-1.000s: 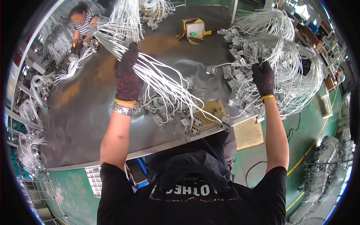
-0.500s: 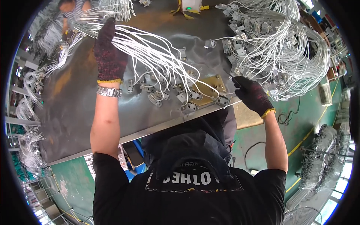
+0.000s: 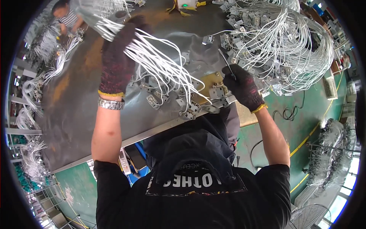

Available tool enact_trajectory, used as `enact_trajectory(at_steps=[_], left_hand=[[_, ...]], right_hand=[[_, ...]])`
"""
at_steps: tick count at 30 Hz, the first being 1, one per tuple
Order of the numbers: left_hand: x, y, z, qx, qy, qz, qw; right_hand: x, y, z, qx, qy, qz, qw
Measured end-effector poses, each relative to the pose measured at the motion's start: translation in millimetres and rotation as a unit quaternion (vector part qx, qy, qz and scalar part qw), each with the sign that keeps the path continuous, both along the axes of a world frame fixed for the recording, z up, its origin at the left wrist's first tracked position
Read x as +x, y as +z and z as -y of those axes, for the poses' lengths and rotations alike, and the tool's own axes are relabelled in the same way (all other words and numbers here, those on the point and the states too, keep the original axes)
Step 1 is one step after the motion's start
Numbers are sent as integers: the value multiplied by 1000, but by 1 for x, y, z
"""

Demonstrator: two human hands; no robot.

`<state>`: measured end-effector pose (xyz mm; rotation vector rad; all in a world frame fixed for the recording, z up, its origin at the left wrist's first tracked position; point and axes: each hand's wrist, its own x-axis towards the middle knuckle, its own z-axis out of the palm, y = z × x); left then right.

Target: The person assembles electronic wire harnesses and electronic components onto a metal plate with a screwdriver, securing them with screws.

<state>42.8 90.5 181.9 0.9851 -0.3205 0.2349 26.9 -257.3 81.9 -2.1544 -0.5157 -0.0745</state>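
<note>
My left hand, in a dark red and black knit glove, is closed round a thick bundle of white wires. The wires fan down to small metal connector housings lying near the table's front edge. My right hand, gloved alike, grips a thin, slightly curved metal tool whose tip points up and away to the left. Just left of that hand is a brass-coloured plate with a metal block on it. The tool's handle is hidden in my fingers.
A big heap of white wires with metal ends covers the table's right side. A white box with a green light stands at the far edge. Another person works at far left. Wire bundles hang on racks at right.
My left hand has moved slightly right and nearer with the wires, and the connectors at the front edge have shifted left. My right hand has moved left, and the tool now points more upward.
</note>
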Motion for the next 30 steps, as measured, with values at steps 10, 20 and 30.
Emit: enact_trajectory(at_steps=[10,20,30], left_hand=[[-16,-1,3,-33,-84,76,993],[-7,46,9,34,-80,140,986],[12,45,40,16,-251,187,950]], right_hand=[[9,-22,35,174,-112,-170,964],[-14,5,7,109,44,-60,991],[-16,6,-10,100,67,-51,991]])
